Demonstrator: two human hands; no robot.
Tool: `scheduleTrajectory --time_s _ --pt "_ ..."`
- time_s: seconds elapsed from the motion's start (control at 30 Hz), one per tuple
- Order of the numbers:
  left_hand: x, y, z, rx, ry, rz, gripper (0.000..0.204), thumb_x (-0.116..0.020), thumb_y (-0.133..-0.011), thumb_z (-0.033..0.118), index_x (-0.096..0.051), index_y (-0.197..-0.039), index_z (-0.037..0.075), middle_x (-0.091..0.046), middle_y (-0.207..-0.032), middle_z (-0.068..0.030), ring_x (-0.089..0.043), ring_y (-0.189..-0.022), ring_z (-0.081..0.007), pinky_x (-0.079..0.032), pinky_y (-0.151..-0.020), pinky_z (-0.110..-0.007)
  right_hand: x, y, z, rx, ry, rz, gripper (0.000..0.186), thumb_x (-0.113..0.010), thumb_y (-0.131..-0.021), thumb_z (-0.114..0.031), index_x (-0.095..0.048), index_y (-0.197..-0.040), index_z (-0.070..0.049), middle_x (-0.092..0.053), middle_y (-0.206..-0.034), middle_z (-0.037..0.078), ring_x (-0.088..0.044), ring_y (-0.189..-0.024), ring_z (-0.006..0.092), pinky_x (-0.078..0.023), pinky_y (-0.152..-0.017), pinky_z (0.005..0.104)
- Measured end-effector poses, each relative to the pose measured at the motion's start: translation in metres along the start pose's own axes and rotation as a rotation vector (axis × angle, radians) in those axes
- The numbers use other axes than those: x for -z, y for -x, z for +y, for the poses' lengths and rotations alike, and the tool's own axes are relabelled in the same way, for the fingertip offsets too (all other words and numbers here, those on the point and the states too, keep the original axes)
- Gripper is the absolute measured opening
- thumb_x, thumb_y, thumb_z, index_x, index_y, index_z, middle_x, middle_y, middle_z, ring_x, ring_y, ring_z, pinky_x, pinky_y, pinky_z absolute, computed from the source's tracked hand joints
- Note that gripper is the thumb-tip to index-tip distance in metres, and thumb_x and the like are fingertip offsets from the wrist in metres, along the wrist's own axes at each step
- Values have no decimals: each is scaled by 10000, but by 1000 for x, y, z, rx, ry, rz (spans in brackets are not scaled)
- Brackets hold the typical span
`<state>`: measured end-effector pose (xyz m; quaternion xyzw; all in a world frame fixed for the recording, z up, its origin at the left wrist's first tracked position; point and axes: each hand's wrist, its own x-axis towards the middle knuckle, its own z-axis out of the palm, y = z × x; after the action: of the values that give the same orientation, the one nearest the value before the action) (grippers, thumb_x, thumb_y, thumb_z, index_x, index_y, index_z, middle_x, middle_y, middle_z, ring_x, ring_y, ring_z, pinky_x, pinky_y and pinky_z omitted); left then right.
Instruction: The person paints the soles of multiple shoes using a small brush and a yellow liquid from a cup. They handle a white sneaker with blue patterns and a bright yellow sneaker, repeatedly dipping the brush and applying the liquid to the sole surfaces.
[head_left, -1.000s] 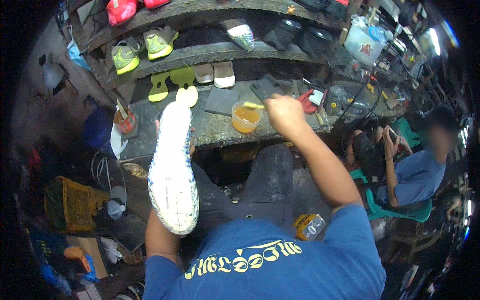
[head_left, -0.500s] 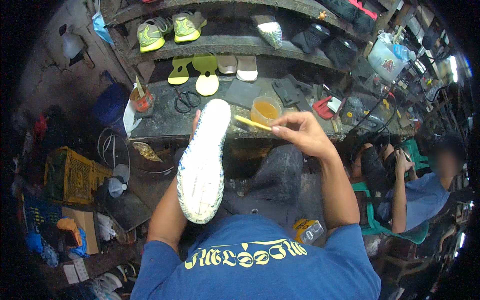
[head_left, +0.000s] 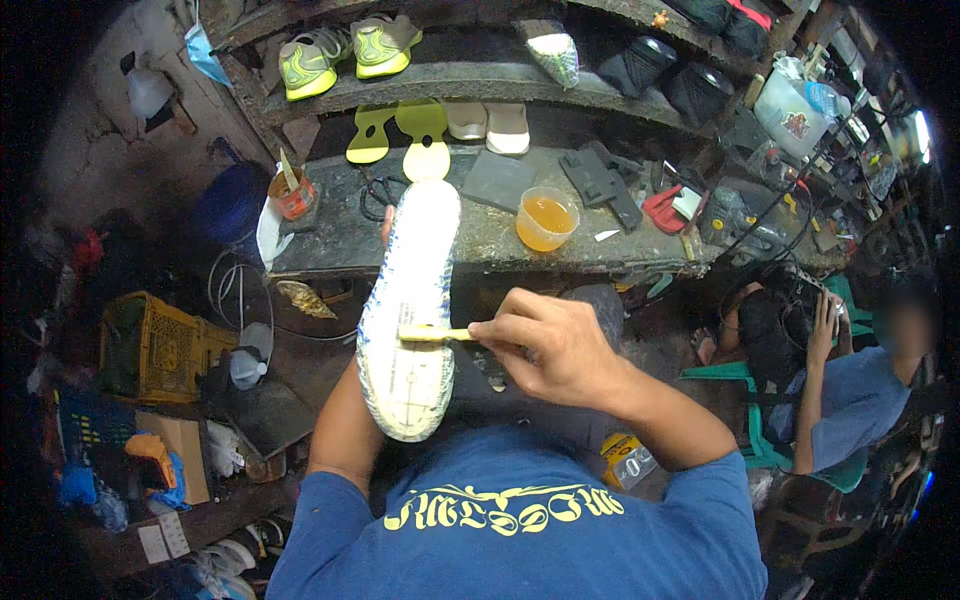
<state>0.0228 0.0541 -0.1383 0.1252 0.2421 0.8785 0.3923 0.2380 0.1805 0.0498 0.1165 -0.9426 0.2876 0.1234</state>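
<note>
A shoe (head_left: 418, 280) is held up sole-side toward me, its white underside showing and blue marks along its edge. My left hand (head_left: 387, 226) grips it from behind; only a bit of the fingers shows past the shoe's left edge. Pinched in my right hand (head_left: 545, 345) is a slim yellow brush (head_left: 436, 333), its tip laid against the middle of the sole. On the bench past my hands stands a clear plastic cup (head_left: 547, 218) of amber liquid.
The dark workbench (head_left: 340, 240) carries scissors (head_left: 382, 195), flat dark pieces (head_left: 498, 180) and a red can (head_left: 293, 195). Grey-yellow shoes (head_left: 385, 48) sit on the shelf above. A yellow crate (head_left: 160, 350) is at left. Another person (head_left: 840, 390) sits at right on a green chair.
My right hand has come from beside the cup toward me and left, bringing the yellow brush onto the sole. The shoe stays held up in my left hand.
</note>
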Motion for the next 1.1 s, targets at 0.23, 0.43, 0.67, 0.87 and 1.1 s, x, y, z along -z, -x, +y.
scheduleTrajectory --time_s 0.23,0.43,0.67,0.87,1.1 --pt "-27 -3 7 35 83 40 725 -364 -1046 568 -428 -1487 -3 -567 -1388 -210 -618 -1211 -291 -517 -1040 -426 5 -13 81 41 230 480 105 -730 -871 -154 -777 -965 -153 -679 -909 70 -704 -791 291 -560 -641 414" --pt "-44 15 13 30 57 105 722 -390 -1043 550 -399 -1494 -15 -557 -1362 -225 -612 -1150 -289 -513 -975 -419 8 -32 46 -25 269 506 123 -727 -847 -138 -758 -964 -161 -646 -864 72 -690 -767 298 -550 -625 413" --pt "-48 36 19 33 59 84 690 -428 -1046 484 -339 -1486 -40 -545 -1259 -244 -600 -974 -275 -520 -799 -391 12 -28 11 43 112 138 209 -738 -789 -46 -770 -975 -137 -635 -822 72 -685 -771 278 -553 -681 381" --pt "-53 54 31 59 155 21 674 -461 -1049 427 -288 -1480 -62 -534 -1171 -260 -589 -822 -263 -525 -648 -366 7 -17 -8 162 63 -120 220 -708 -801 -87 -750 -1008 -150 -653 -856 108 -681 -808 317 -560 -710 441" --pt "-48 75 50 418 675 -358 671 -499 -1052 361 -229 -1472 -88 -522 -1068 -279 -576 -646 -248 -531 -472 -337 16 -21 77 -331 -421 456 566 -766 -900 -191 -579 -1420 -71 -617 -987 12 -598 -951 136 -496 -886 304"
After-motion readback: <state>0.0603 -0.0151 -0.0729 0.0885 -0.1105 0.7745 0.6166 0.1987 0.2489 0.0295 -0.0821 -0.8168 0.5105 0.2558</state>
